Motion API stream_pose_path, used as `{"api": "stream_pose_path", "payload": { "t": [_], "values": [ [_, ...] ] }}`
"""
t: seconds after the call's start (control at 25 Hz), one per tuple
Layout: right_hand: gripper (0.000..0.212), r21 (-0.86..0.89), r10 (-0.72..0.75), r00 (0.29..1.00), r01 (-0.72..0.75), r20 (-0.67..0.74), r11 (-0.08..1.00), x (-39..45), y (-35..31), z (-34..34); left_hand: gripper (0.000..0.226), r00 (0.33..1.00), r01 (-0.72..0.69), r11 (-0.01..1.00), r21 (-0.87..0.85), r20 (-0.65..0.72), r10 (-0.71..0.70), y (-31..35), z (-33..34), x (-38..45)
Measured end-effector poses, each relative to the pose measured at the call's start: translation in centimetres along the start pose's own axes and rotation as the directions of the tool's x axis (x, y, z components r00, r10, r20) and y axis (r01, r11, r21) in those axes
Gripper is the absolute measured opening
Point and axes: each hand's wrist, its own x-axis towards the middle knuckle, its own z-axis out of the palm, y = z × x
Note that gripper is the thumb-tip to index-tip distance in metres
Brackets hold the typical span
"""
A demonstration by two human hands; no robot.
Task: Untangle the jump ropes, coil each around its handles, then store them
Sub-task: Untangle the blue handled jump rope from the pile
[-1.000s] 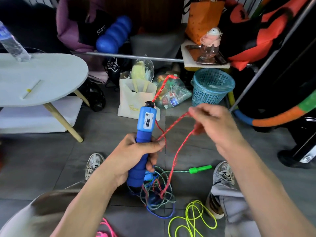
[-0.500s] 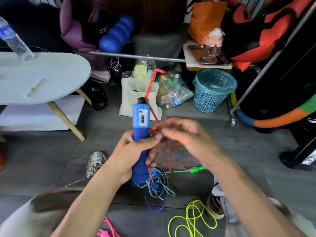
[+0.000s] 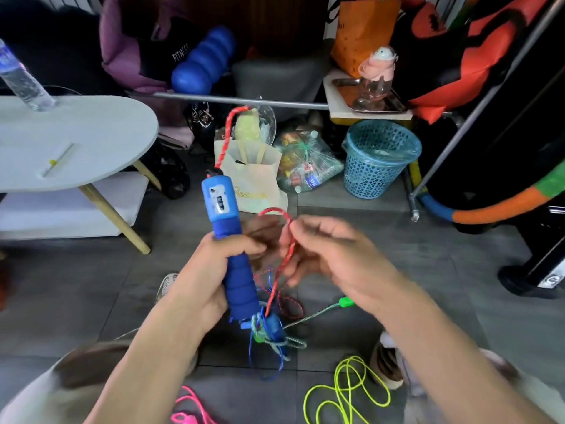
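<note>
While the left hand (image 3: 211, 280) wraps the upright blue handle (image 3: 229, 237) at mid-length, the right hand (image 3: 330, 258) pinches the red rope (image 3: 282, 261) just beside it, above the floor tangle (image 3: 272, 335).

Premises: a cluttered domestic storage corner with a grey tiled floor (image 3: 397, 246). Landmark: the turquoise perforated plastic waste basket (image 3: 377, 160). Left of it lie a tied clear plastic bag of refuse (image 3: 305, 166) and a cream paper carrier bag (image 3: 253, 182). Farther left stands a white oval wooden-legged table (image 3: 91, 142). Behind it sits an orange shopping bag (image 3: 363, 29).
</note>
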Motion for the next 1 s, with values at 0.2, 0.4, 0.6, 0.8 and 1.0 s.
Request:
{"api": "stream_pose_path", "payload": {
  "t": [0.2,0.4,0.6,0.8,1.0],
  "values": [
    [0.031,0.563,-0.232,0.954,0.298,-0.189,0.771,-0.1,-3.2,-2.2,0.011,0.995,-0.016,0.875,0.484,0.09,-0.032,-2.4,1.8,-0.2],
    [0.032,0.124,-0.108,0.975,0.133,-0.193,0.983,0.1,-2.8,-4.4,0.008,0.992,-0.067,0.994,0.09,-0.104,0.076,-1.7,2.3,0.7],
    [0.012,-0.5,0.301,0.94,-0.186,0.159,0.846,-0.4,1.6,-1.1,0.012,0.99,-0.036,0.976,-0.217,-0.138,0.006,-0.3,1.9,0.6],
    [0.012,-0.086,0.031,0.999,-0.032,-0.012,0.996,-0.5,-0.3,-1.2,0.02,1.0,0.003,1.0,-0.003,0.018,-0.003,-0.9,1.6,0.3],
    [0.018,0.34,-0.12,0.937,0.235,-0.329,0.911,0.1,-1.8,-3.1,0.019,0.963,0.075,0.931,0.358,0.216,-0.161,-2.0,1.9,-0.6]
  ]
}}
